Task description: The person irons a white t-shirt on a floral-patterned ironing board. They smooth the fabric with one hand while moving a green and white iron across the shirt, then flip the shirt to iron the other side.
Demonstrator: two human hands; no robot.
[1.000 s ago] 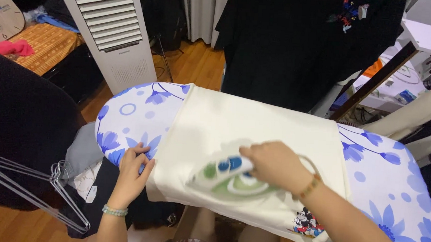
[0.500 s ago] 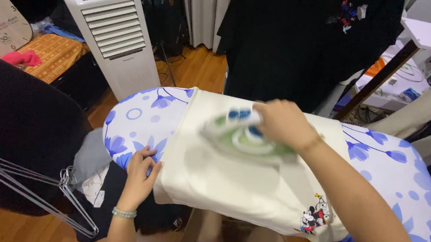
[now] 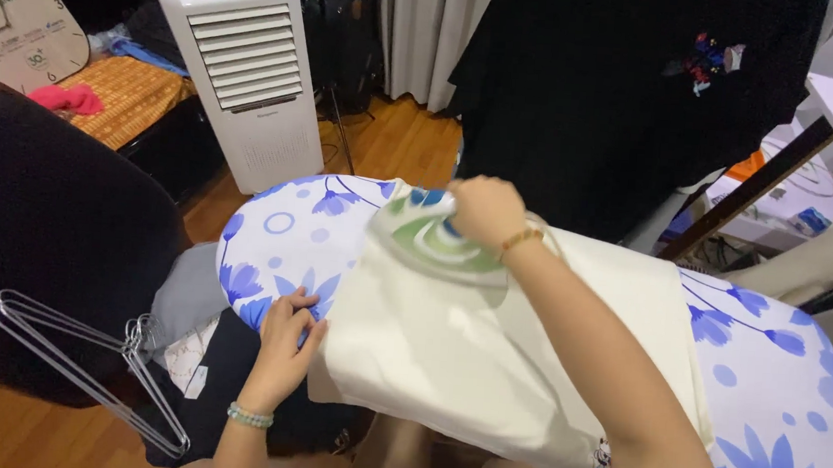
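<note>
Iron (image 3: 432, 241) slid to garment's (image 3: 486, 354) far edge

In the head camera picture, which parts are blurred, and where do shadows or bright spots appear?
Head view: the right hand and the green and white iron it grips are slightly smeared; the left hand on the cream garment looks sharper; the forearm casts a soft shadow on the cloth; the white fan unit is brightly lit; the black shirt loses detail in darkness.
</note>
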